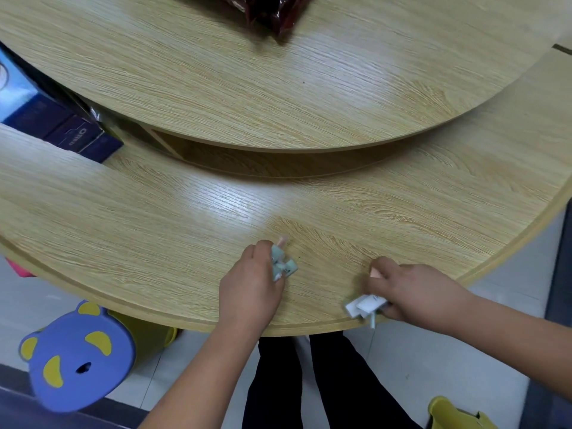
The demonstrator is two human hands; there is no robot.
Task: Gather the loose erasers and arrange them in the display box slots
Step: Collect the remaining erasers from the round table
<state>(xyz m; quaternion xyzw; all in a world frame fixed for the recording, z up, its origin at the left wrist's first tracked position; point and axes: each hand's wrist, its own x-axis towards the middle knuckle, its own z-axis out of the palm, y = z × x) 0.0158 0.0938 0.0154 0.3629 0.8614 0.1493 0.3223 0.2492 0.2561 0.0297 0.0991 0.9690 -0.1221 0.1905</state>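
Well, both hands are busy at the near edge of the round table. The left hand is curled round a small clutch of pale green erasers. They poke out between its fingers, bunched at odd angles, just above the wood. Something pinkish shows at the top of that bunch, too blurred for me to say whether it is an eraser or a fingertip.

The right hand sits well apart from the left, nearer the rim. It grips a few white erasers that stick out past its fingertips towards the table's edge, and one of them hangs over the rim. A small pink piece shows by its upper finger, and I cannot tell what it is. Both bunches are held in the hands, not lying loose on the wood.

Behind the hands, the raised middle tier carries a dark red packet. Blue boxes stand in the gap at the left. A purple bear-faced stool is on the floor below, and a yellow stool is near the person's dark trousers.
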